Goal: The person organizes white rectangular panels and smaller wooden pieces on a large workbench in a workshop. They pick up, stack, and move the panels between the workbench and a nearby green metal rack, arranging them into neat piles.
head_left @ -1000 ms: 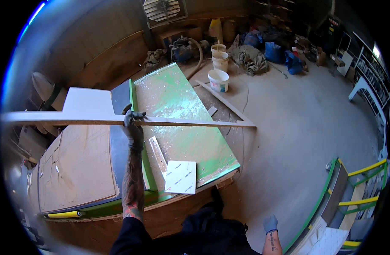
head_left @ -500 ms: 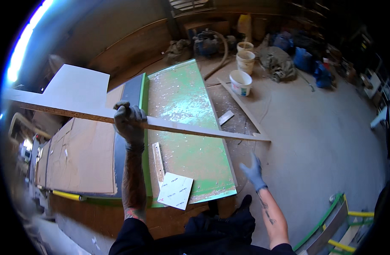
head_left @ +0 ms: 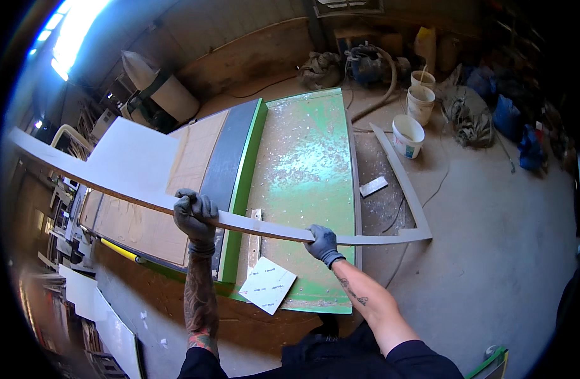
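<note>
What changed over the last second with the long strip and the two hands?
The right hand, hanging free low at the side a second ago, came up and took hold of the long pale strip, so both hands now grip it. The left hand kept its grip throughout. The green panel and the white square sheet on it lie as before.

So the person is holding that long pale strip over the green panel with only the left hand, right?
Not quite. The head view shows both gloved hands on the long pale strip: the left hand grips it from above and the right hand holds it further along. It does hang over the green panel.
</note>
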Tool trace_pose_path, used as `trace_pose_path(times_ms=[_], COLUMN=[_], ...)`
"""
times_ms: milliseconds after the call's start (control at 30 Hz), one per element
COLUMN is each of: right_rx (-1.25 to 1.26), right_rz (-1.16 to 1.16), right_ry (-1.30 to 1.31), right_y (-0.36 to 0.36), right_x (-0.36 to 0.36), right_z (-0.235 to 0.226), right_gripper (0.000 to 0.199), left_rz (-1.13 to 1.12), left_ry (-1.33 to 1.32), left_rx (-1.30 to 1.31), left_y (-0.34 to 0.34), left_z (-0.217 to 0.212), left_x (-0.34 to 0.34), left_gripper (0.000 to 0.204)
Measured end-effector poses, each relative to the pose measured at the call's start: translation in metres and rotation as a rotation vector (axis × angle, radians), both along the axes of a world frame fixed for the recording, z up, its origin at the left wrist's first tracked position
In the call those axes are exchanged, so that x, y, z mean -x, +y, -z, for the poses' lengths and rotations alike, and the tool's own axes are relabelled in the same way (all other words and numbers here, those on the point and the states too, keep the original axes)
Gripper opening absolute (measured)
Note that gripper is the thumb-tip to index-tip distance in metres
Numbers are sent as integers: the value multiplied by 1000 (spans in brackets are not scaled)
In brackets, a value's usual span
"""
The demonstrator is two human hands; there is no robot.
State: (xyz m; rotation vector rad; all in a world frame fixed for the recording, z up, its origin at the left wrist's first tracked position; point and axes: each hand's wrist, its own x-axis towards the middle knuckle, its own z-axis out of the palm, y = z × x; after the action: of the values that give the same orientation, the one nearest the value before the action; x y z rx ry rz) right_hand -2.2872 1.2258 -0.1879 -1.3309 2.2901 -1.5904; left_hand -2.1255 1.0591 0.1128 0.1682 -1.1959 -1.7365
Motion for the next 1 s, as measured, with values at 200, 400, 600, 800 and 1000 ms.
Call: trace_pose_path(times_ms=[200, 400, 600, 800, 1000], right_rx=[-18, 134, 227, 394, 521], right_rz=[45, 74, 196, 132, -122], right_ry=[9, -44, -266, -546, -1058], right_y=[-17, -35, -32, 6, 3], right_x=[-7, -39, -15, 2, -23], right_z=[14, 45, 55, 24, -56], right_gripper=[19, 20, 23, 18, 12], left_rz=[-41, -80, 176, 148, 176], left_ry=[-59, -157, -331, -473, -519], left_rx=[-10, -97, 228, 470, 545], left_y=[-8, -12, 13, 100, 92], left_z=[5, 15, -1, -52, -63], left_x=[9, 12, 150, 250, 248], left_gripper=[14, 16, 19, 25, 56])
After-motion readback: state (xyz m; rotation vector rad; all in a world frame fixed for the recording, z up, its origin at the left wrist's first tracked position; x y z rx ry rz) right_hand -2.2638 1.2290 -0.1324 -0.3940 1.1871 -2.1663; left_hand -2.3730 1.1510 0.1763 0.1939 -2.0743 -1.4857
